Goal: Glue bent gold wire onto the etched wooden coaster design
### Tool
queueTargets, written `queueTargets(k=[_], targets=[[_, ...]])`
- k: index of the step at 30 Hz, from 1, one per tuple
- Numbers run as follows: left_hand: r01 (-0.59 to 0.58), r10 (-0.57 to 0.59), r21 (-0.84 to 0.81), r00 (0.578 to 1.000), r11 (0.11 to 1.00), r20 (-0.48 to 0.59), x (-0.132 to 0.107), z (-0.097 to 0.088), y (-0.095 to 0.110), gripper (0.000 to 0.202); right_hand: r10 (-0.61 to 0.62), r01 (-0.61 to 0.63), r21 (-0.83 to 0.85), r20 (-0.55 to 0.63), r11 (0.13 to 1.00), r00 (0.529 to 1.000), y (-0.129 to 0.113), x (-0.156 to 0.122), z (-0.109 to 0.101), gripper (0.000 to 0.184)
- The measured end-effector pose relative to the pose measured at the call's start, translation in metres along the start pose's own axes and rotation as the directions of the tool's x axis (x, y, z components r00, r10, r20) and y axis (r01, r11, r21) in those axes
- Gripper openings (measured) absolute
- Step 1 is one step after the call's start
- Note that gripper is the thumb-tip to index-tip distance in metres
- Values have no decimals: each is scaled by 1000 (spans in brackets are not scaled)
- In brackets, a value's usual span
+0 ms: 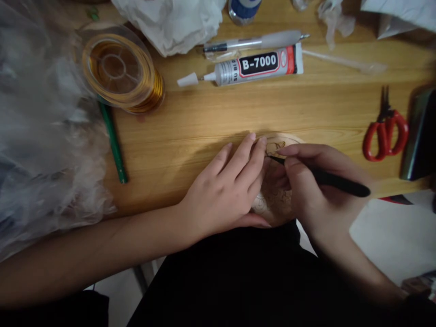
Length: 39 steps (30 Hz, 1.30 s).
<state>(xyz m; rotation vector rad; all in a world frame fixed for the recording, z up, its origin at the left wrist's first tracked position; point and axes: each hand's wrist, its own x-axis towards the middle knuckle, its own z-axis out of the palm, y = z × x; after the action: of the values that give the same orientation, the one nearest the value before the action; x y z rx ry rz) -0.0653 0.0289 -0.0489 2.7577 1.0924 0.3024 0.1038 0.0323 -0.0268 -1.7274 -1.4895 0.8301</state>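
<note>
A round wooden disc [284, 217] with thin curved line drawings lies at the table's front edge, partly covered by both hands. My left hand [225, 190] rests flat across its left side, fingers stretched out and thumb near the lower edge. In my right hand [315, 186] is a pair of slim black tweezers [340, 182], gripped between thumb and fingers. Their fine tip points left and down onto the disc, close to my left fingertips. Whether anything is pinched at the tip is too small to tell. A small brown outlined shape shows near the disc's top.
A spool of gold wire [119, 68] stands at left by a green stick [114, 145] and crumpled clear plastic [51, 136]. Behind lie a B-7000 glue tube [257, 66], a pen [252, 42] and white crumpled paper [177, 22]. Red-handled pliers [384, 131] and a dark device [420, 131] are at right.
</note>
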Motion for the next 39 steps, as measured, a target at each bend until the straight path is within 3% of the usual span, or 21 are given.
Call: queueTargets(k=[6,12,20,26,30,39], targets=[[1,-1,-13,1000,1000,0,0,0,-1,83,74,-73,58,-23,996,997,0,-2,4,19],[26,-24,-44,999,999,44,1,-1,0,79,43,-41,55,-28,998,999,4,-4,4,13],[30,-29,-67,999,997,29,0,-1,0,81,-164,168,-120,38,978,986,9,-7,-3,18],[23,-23,-31,1000,999,1,0,-1,1,83,-347,376,-178,178,909,921,16,-5,-12,29],[33,-31,-44,999,998,41,0,-1,1,79,-437,488,-200,250,850,864,19,-2,-15,32],[21,-21,-2,1000,1000,-19,-1,2,1,75,-532,651,-238,413,721,740,11,6,-19,19]])
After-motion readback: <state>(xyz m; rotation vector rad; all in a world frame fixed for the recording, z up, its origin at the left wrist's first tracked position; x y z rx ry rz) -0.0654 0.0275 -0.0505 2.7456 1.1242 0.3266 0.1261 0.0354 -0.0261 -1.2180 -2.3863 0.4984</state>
